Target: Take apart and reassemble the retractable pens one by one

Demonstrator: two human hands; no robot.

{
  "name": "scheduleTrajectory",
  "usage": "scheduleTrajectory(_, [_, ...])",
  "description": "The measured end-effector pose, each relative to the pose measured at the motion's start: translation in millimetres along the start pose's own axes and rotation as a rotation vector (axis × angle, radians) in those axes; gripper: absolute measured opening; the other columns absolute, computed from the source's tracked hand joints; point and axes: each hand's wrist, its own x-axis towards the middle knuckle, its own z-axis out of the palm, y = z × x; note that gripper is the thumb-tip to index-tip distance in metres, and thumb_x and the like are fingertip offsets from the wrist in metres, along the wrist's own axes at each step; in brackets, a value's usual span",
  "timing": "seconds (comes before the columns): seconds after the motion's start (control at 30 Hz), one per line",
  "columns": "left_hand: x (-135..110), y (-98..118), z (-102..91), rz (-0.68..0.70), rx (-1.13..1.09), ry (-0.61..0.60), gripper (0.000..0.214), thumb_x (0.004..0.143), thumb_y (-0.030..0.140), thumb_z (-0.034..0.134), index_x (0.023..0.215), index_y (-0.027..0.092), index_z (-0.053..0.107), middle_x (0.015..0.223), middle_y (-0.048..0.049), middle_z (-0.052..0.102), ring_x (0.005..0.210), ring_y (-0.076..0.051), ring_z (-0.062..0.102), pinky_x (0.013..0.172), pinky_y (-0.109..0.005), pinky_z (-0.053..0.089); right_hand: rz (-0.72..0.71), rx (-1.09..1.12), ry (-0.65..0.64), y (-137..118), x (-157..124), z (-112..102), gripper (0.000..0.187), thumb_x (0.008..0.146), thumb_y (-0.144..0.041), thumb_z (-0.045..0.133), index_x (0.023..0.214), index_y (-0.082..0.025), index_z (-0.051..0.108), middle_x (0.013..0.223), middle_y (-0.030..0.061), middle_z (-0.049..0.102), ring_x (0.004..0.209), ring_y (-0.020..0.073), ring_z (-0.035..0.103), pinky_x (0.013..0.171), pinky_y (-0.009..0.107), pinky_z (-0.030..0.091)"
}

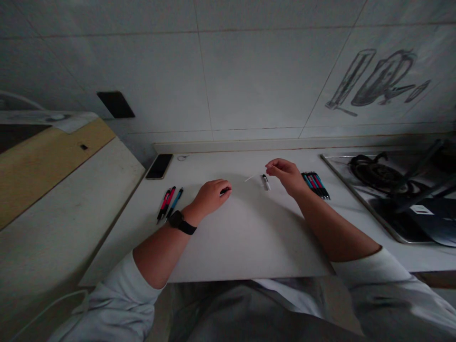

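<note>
Near the frame's centre, the left hand point(212, 194) rests on the white counter point(249, 237), curled around a small dark piece point(225, 191). Just right of it, the right hand point(285, 173) pinches a thin white stick point(251, 178) above a pale pen barrel point(265, 182). Loose pens point(169, 202) lie at centre left, a bundle of pens point(315, 184) at centre right beside the stove point(388, 199), and a phone point(159, 166) sits further left.

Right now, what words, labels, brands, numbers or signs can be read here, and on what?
No text reads clearly.
White label on the stove: too small and blurred to read.
Pens, phone, watch: no print can be made out.
Pen part in the left hand, thin white rod in the right hand: no marks visible.
Wall drawing: a sketch of kitchenware, no letters.
</note>
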Motion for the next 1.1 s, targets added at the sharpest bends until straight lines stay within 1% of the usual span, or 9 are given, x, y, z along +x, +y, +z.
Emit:
scheduleTrajectory(0.17, [-0.7,-3.2,1.3,0.015,-0.009,-0.02,0.009,0.098,0.021,0.061,0.099,0.021,0.069,0.093,-0.004,0.071,0.088,-0.018,0.066,0.083,-0.031,0.05,0.048,-0.296,-0.199,-6.8,30.0,1.4,0.024,0.084,-0.043,0.067,0.084,-0.019,0.066,0.075,0.0031,0.066,0.07,0.0152,0.059,0.067,0.028,0.048])
scheduleTrajectory(0.33, [-1.0,-1.6,0.8,0.019,-0.024,-0.028,0.011,0.099,0.022,0.06,0.101,0.021,0.071,0.095,-0.0043,0.072,0.089,-0.019,0.067,0.083,-0.031,0.051,0.149,-0.698,-0.422,-6.5,55.9,18.2,0.016,0.085,-0.033,0.066,0.081,-0.019,0.071,0.071,0.0051,0.071,0.062,0.0161,0.061,0.061,0.028,0.044])
scheduleTrajectory(0.43, [-0.5,-0.5,0.6,0.01,-0.029,-0.036,0.01,0.098,0.023,0.062,0.101,0.022,0.071,0.097,-0.0041,0.073,0.089,-0.019,0.068,0.083,-0.031,0.051,0.165,-0.875,-0.444,1.9,65.0,32.8,0.015,0.085,-0.03,0.067,0.077,-0.019,0.073,0.07,0.0071,0.073,0.066,0.0207,0.067,0.066,0.031,0.045])
scheduleTrajectory(0.53, [-0.2,-0.4,1.3,-0.003,-0.031,-0.041,0.009,0.098,0.022,0.063,0.1,0.022,0.071,0.097,-0.0038,0.074,0.088,-0.018,0.067,0.082,-0.031,0.051,0.099,-0.988,-0.423,12.8,69.3,43.3,0.014,0.086,-0.026,0.068,0.076,-0.019,0.075,0.077,0.011,0.075,0.078,0.0263,0.072,0.072,0.033,0.047])
scheduleTrajectory(0.67, [-0.6,-2.0,2.7,0.0,-0.044,-0.046,0.008,0.098,0.023,0.063,0.1,0.023,0.071,0.096,-0.0034,0.073,0.088,-0.018,0.068,0.083,-0.031,0.051,0.017,-1.063,-0.401,20.8,68.8,45.0,0.019,0.09,-0.03,0.066,0.078,-0.019,0.075,0.086,0.0143,0.077,0.085,0.0279,0.072,0.071,0.033,0.046])
scheduleTrajectory(0.77, [-0.7,-2.3,2.1,-0.009,-0.044,-0.037,0.008,0.098,0.023,0.063,0.099,0.023,0.07,0.096,-0.0031,0.073,0.089,-0.018,0.068,0.082,-0.031,0.051,-0.023,-1.08,-0.358,17.1,65.5,42.7,0.02,0.092,-0.032,0.063,0.083,-0.019,0.076,0.091,0.0142,0.078,0.085,0.0256,0.071,0.07,0.032,0.045])
scheduleTrajectory(0.87, [0.0,-0.7,0.1,-0.025,-0.039,-0.013,0.007,0.097,0.021,0.063,0.099,0.022,0.07,0.094,-0.0029,0.072,0.088,-0.018,0.067,0.081,-0.031,0.051,-0.069,-0.978,-0.357,6.7,57.7,47.9,0.019,0.092,-0.032,0.063,0.088,-0.019,0.076,0.091,0.011,0.077,0.083,0.0219,0.068,0.072,0.03,0.044])
scheduleTrajectory(1.03, [1.7,3.6,-2.8,-0.051,-0.007,0.094,0.004,0.093,0.018,0.066,0.094,0.021,0.069,0.093,-0.0042,0.072,0.088,-0.019,0.067,0.08,-0.032,0.051,0.016,-0.544,-0.609,-12.5,31.9,77.2,0.025,0.09,-0.042,0.066,0.088,-0.019,0.075,0.079,0.0026,0.072,0.071,0.0143,0.061,0.063,0.025,0.043])
scheduleTrajectory(1.1, [2.0,4.8,-3.6,-0.068,0.004,0.146,0.004,0.09,0.016,0.068,0.092,0.02,0.068,0.091,-0.0042,0.072,0.086,-0.02,0.067,0.079,-0.032,0.051,0.097,-0.44,-0.644,-17.3,22.4,88.5,0.028,0.09,-0.046,0.066,0.09,-0.019,0.074,0.074,0.0009,0.068,0.063,0.012,0.056,0.057,0.024,0.041])
